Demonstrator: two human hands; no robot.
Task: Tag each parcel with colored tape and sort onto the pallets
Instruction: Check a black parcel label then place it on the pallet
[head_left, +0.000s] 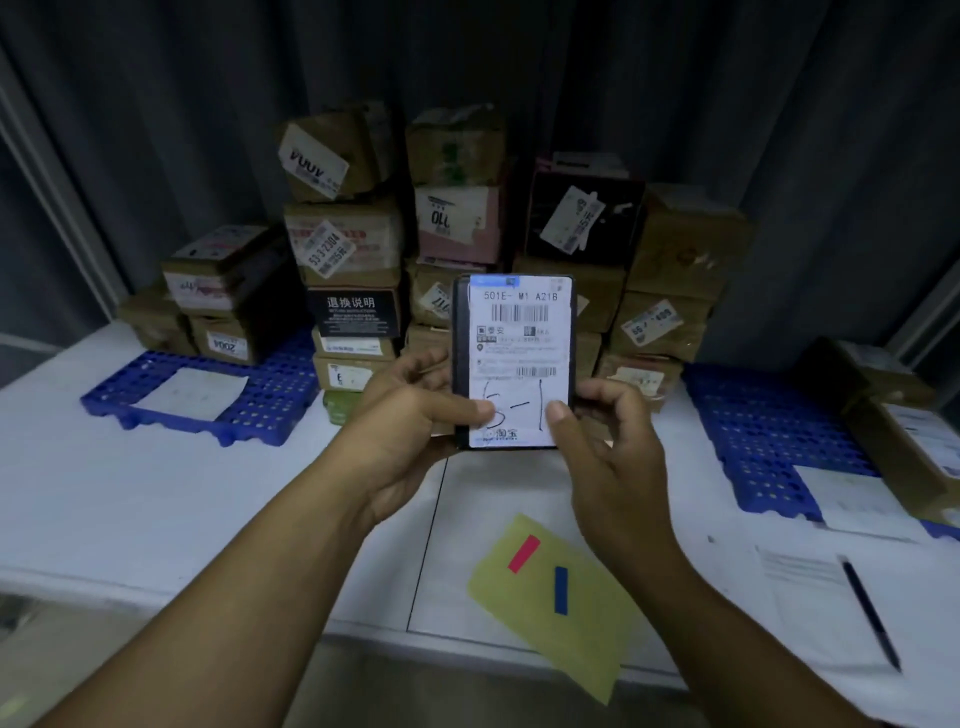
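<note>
Seen from the head camera, a small flat dark rectangular parcel with a white shipping label (514, 332) is held up above the middle of the white table (104, 493), in front of a stack of brown cardboard boxes (457, 218). Its long axis stands upright and the label faces the camera, print the right way up. A short strip of blue tape (493, 281) lies along the label's top edge.

The left hand (410, 421) grips the parcel's lower left side, thumb on the label. The right hand (613, 457) grips the lower right side the same way.

A blue perforated plastic pallet (280, 395) lies to the left with bare grid showing. A second blue pallet (753, 415) lies to the right, with boxes at its far edge.

Bare tabletop lies below the hands. A yellow paper sheet (587, 623) overhangs the table's near edge, bearing a red tape strip (523, 554) and a blue tape strip (561, 590). A black pen (870, 613) lies on papers at the right.
</note>
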